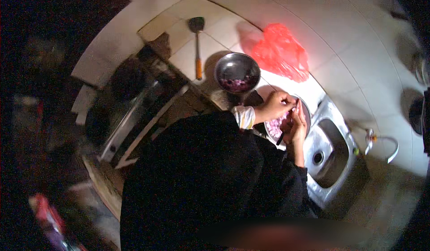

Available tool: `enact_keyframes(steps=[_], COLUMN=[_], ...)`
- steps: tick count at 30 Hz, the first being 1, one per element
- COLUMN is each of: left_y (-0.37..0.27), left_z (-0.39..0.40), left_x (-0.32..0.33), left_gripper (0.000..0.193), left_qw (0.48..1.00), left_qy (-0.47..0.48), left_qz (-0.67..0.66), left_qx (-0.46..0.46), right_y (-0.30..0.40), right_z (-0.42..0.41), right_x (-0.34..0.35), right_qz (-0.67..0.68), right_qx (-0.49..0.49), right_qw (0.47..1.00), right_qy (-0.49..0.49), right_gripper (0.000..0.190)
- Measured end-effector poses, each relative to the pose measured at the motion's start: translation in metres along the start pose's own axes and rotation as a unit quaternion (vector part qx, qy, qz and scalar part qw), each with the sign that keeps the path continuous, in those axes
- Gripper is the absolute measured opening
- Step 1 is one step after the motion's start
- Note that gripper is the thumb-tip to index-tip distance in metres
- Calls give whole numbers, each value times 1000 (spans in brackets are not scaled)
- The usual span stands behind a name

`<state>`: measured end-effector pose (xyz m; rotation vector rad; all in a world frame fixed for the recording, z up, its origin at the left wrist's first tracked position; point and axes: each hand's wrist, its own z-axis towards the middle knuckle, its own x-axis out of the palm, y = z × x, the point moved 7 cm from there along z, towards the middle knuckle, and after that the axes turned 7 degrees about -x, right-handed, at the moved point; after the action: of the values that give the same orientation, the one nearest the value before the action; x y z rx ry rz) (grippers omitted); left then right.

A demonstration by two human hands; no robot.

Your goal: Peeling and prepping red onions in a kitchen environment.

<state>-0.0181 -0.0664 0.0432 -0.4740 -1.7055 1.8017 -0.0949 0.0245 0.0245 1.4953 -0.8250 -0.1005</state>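
My left hand (pixel 278 105), with a white patterned cuff at the wrist, is over a round pale dish (pixel 306 111). Its thumb and fingers meet at what looks like a small pale piece (pixel 295 109), right against the fingertips of my right hand (pixel 298 123). Beneath both hands, chopped pink pieces (pixel 274 128), perhaps onion or shallot, lie in the dish. A short dark object (pixel 281 139), possibly a handle, shows below my right palm; whether that hand grips it is unclear. Left of the hands stands a steel bowl (pixel 237 70) with more purple-pink pieces in it.
A spatula (pixel 198 54) with an orange grip lies on the tiled counter (pixel 181 16). Against the wall sits a red plastic bag (pixel 281 54). At right are a steel sink (pixel 331 150) and a tap (pixel 371 140). A dark stove-like unit (pixel 134 116) is at left.
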Motion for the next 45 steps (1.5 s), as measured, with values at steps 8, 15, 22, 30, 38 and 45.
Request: enact_keyframes(steps=[8,15,22,30,38,45], left_y=[-1,43,40,32,9,8], left_z=[-13,-14,-5,-3,-1,0], left_x=[-5,5,23,36,40,42], left_gripper=[10,17,11,17,29,9], left_qw=[999,936,943,953,975,992], left_qy=[-46,52,59,61,106,123], left_qz=[-8,-292,-273,-239,-166,10], left_qx=[2,-192,-181,-174,-106,-13], right_y=[-16,-20,-26,12,18,20], right_z=[6,-10,-1,-27,-29,-19], right_x=[-7,-8,-46,-22,-27,-28], right_qz=[-51,-6,-77,1,8,74], right_qx=[7,127,33,-1,-3,10], right_qw=[998,989,995,997,1000,996], right_qy=[31,-77,53,72,1,-56], right_gripper=[43,28,45,46,39,32])
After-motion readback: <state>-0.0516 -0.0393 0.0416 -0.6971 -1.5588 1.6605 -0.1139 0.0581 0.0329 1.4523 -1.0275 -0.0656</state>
